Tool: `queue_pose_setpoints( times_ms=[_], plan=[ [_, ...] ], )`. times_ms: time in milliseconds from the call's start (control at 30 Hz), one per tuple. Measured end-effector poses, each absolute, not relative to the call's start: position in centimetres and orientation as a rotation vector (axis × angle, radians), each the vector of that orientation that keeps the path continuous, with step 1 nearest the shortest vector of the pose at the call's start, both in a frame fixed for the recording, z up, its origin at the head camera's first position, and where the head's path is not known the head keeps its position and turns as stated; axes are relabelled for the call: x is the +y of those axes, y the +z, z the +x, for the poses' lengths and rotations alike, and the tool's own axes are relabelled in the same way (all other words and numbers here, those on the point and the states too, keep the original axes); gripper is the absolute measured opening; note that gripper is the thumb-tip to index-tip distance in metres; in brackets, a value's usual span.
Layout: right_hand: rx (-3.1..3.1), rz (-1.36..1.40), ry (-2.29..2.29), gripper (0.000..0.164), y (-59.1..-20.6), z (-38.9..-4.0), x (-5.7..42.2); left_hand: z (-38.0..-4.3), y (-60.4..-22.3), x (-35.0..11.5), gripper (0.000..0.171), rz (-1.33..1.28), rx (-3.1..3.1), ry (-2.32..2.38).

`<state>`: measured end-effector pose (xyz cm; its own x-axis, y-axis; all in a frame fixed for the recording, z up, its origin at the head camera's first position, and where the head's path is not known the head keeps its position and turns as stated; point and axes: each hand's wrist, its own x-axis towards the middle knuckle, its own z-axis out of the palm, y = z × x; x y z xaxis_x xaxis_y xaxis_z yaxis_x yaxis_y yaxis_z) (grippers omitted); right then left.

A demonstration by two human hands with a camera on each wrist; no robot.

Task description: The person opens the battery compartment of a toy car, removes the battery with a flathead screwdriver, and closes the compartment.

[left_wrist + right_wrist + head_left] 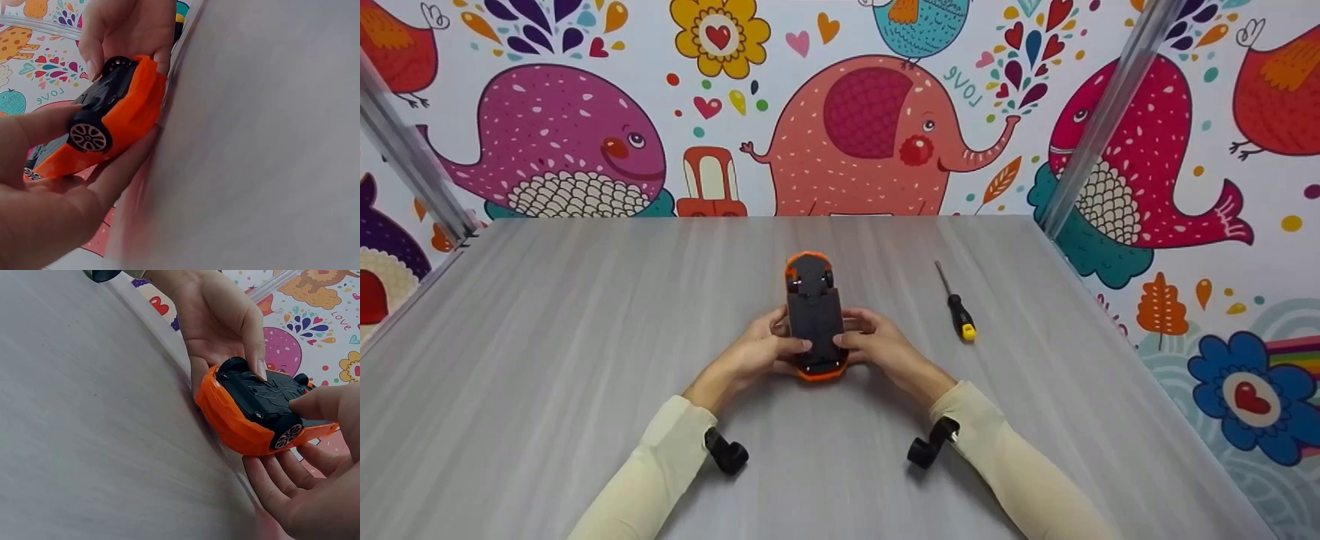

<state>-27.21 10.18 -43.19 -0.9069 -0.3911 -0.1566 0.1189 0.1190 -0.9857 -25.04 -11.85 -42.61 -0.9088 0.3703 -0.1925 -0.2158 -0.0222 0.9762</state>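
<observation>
An orange toy car [815, 319] is turned upside down, so its black underside faces up in the head view. My left hand [757, 343] grips its left side, thumb on the underside and fingers beneath the orange body. On the opposite side my right hand [889, 346] holds it the same way. Black wheels with silver spokes show on the toy car [126, 121] in the left wrist view. In the right wrist view, the orange end of the toy car [230, 422] points toward the camera, and both thumbs press on the black base.
To the right of the hands lies a screwdriver [958, 307] with a black and yellow handle, its shaft pointing away. The grey wood-grain table [607, 300] carries everything. Behind it stands a wall [720, 112] printed with cartoon animals, with metal posts [1099, 127] at the corners.
</observation>
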Motion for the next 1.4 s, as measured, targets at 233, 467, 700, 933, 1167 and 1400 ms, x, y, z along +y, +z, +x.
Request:
queue_pose_setpoints(
  times_ms=[233,467,700,933,1167,1400],
  plan=[
    [2.037,-0.268,-1.854,0.061,-43.17,-27.24,9.98,-25.08,-42.41,-11.78,0.085,0.107,1.910,1.970],
    [2.044,-0.253,-1.867,0.060,-43.31,-27.25,9.95,-25.15,-42.47,-11.65,0.085,0.089,1.916,1.975],
    [2.038,-0.209,-1.848,0.062,-43.27,-26.99,9.82,-25.03,-42.28,-11.84,0.088,0.023,1.880,1.970],
    [2.056,-0.192,-1.841,0.062,-43.33,-26.91,9.61,-25.13,-42.32,-11.97,0.086,-0.017,1.913,1.955],
    [2.183,-0.198,-1.790,0.058,-43.48,-26.96,9.28,-25.14,-42.45,-12.07,0.085,-0.034,1.875,1.973],
    [2.326,-0.224,-1.760,0.055,-43.15,-27.02,9.16,-25.17,-42.48,-11.64,0.083,-0.081,1.861,1.984]
  ],
)
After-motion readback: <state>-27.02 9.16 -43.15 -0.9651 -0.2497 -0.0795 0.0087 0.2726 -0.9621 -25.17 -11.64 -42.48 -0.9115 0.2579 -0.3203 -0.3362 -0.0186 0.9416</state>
